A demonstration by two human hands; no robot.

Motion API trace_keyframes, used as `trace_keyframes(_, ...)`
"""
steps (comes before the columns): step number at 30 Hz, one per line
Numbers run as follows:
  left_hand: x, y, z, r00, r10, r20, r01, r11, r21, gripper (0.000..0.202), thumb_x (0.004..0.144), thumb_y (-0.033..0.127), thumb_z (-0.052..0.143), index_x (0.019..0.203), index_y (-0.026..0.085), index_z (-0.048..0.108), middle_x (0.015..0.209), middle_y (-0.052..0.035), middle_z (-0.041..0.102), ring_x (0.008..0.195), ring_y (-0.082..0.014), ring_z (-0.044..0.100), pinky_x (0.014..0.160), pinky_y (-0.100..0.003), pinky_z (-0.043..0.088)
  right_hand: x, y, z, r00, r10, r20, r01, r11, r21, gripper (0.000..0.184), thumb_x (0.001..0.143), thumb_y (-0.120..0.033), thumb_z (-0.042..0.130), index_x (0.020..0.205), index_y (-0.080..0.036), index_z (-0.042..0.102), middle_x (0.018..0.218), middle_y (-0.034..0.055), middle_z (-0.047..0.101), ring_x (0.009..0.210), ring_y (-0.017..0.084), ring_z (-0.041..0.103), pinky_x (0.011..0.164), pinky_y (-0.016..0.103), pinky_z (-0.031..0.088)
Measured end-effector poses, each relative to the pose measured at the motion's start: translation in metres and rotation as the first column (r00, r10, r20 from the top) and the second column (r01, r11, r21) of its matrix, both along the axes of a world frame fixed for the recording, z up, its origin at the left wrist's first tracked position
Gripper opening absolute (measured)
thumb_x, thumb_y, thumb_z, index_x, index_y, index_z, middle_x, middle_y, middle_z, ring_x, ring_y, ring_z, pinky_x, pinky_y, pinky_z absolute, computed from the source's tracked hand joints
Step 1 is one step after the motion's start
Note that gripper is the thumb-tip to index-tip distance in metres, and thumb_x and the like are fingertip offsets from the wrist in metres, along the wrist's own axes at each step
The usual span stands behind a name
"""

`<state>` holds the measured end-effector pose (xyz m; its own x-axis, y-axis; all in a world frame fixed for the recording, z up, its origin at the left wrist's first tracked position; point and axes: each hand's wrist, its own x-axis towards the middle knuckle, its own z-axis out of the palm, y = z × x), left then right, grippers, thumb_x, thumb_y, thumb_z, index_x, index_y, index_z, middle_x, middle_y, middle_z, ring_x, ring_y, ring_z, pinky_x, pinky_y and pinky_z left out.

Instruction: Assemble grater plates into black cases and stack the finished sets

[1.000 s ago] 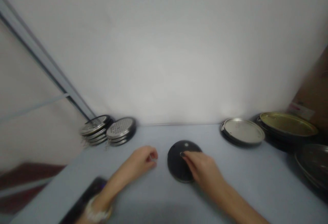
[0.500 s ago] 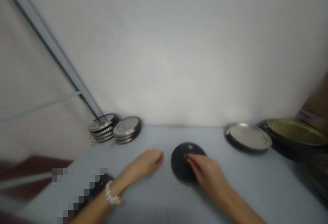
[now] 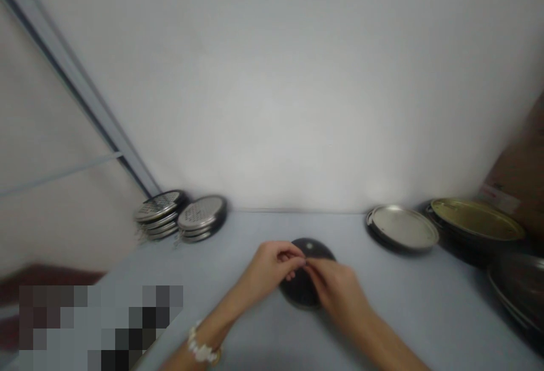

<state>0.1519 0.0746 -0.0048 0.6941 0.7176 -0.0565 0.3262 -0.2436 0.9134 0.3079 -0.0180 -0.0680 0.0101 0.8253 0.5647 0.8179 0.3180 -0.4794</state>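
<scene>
A dark round disc [image 3: 299,293] with a pale spot near its far edge lies flat on the grey table [image 3: 272,337]. Over its middle, the fingertips of both my hands meet in a pinch. My left hand [image 3: 274,264], with a white beaded bracelet at the wrist, comes in from the left with thumb and index finger together. From the right, my right hand [image 3: 338,281] is closed, its thumb and forefinger pressed at the same spot. Whatever sits between the fingertips is too small and blurred to name.
Two stacks of perforated metal discs, a taller stack [image 3: 159,208] and a shorter stack [image 3: 203,215], stand at the back left. Toward the right are a silver round plate [image 3: 402,226], a yellowish round plate [image 3: 476,218] and a dark round piece [image 3: 521,286]. Behind them is a cardboard box [image 3: 521,173].
My left hand has moved right from beside the disc to meet my right fingertips. My right hand stays over the disc, still pinched. The view has shifted slightly.
</scene>
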Motion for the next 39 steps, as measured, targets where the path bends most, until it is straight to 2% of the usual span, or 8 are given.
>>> trace_keyframes(2,0.006,0.001,-0.008,0.998,0.042,0.035,-0.041,0.999,-0.029,0.029,0.078,0.04,0.067,0.084,0.012,0.072,0.064,-0.0026,0.067,0.055,-0.0143,0.06,0.055,-0.025,0.049,0.002,0.001,-0.002,0.999,-0.003,0.035,0.003,1.0,0.0,0.026,0.099,-0.015,0.043,0.105,-0.018,0.068,0.095,0.007,0.077,0.083,0.021,0.074,0.077,0.03,0.057)
trace_keyframes(5,0.009,0.0,-0.014,0.996,0.08,0.049,-0.077,0.996,-0.052,0.03,0.077,0.042,0.068,0.079,0.012,0.071,0.057,-0.0011,0.064,0.05,-0.0141,0.058,0.051,-0.024,0.048,0.003,0.002,-0.006,0.982,-0.044,0.185,0.043,0.999,0.013,0.021,0.096,-0.01,0.047,0.102,-0.017,0.066,0.089,0.0073,0.076,0.078,0.022,0.072,0.072,0.03,0.054)
trace_keyframes(9,0.01,-0.005,-0.012,0.989,0.111,0.094,-0.106,0.992,-0.062,0.027,0.077,0.04,0.068,0.077,0.013,0.07,0.055,0.0005,0.062,0.049,-0.0126,0.057,0.049,-0.022,0.047,0.001,0.003,-0.01,0.918,-0.118,0.379,0.103,0.993,0.059,0.021,0.09,-0.004,0.052,0.106,-0.014,0.063,0.087,0.0092,0.073,0.074,0.024,0.068,0.069,0.034,0.051)
trace_keyframes(13,0.01,-0.011,-0.012,0.978,0.145,0.148,-0.135,0.988,-0.078,0.025,0.078,0.038,0.068,0.078,0.013,0.07,0.056,0.0012,0.062,0.049,-0.012,0.057,0.048,-0.021,0.047,-0.002,0.003,-0.011,0.882,-0.157,0.445,0.142,0.988,0.067,0.02,0.092,-0.002,0.048,0.1,-0.015,0.06,0.083,0.0087,0.07,0.068,0.022,0.065,0.065,0.032,0.047)
trace_keyframes(25,0.009,-0.013,-0.016,0.958,0.167,0.232,-0.131,0.978,-0.163,0.021,0.076,0.033,0.071,0.079,0.012,0.073,0.058,0.0004,0.065,0.052,-0.0113,0.059,0.05,-0.02,0.049,0.0,0.001,-0.006,0.91,-0.14,0.39,0.117,0.99,0.083,0.023,0.09,-0.001,0.04,0.092,-0.016,0.058,0.08,0.0089,0.071,0.065,0.021,0.065,0.063,0.031,0.047)
trace_keyframes(30,0.009,-0.011,-0.018,0.949,0.179,0.259,-0.128,0.971,-0.203,0.02,0.074,0.027,0.073,0.088,0.012,0.076,0.067,-0.0025,0.072,0.061,-0.0132,0.066,0.064,-0.023,0.055,0.005,0.001,-0.002,0.933,-0.126,0.336,0.12,0.992,0.038,0.019,0.093,-0.005,0.042,0.091,-0.017,0.057,0.077,0.0069,0.07,0.066,0.02,0.066,0.063,0.029,0.045)
trace_keyframes(34,0.01,-0.012,-0.02,0.932,0.216,0.291,-0.132,0.95,-0.283,0.022,0.07,0.028,0.077,0.085,0.012,0.074,0.076,-0.0047,0.075,0.069,-0.0153,0.07,0.072,-0.025,0.058,0.008,0.0,0.0,0.939,-0.122,0.322,0.131,0.991,-0.008,0.018,0.093,-0.006,0.043,0.089,-0.018,0.056,0.074,0.0048,0.069,0.064,0.019,0.065,0.061,0.028,0.042)
trace_keyframes(39,0.011,-0.016,-0.023,0.941,0.225,0.253,-0.126,0.927,-0.353,0.027,0.069,0.033,0.08,0.082,0.012,0.07,0.07,-0.0044,0.073,0.064,-0.0146,0.069,0.067,-0.025,0.058,0.006,-0.001,0.0,0.942,-0.1,0.321,0.113,0.993,-0.023,0.019,0.089,-0.004,0.044,0.085,-0.018,0.055,0.071,0.0034,0.068,0.062,0.019,0.063,0.059,0.028,0.039)
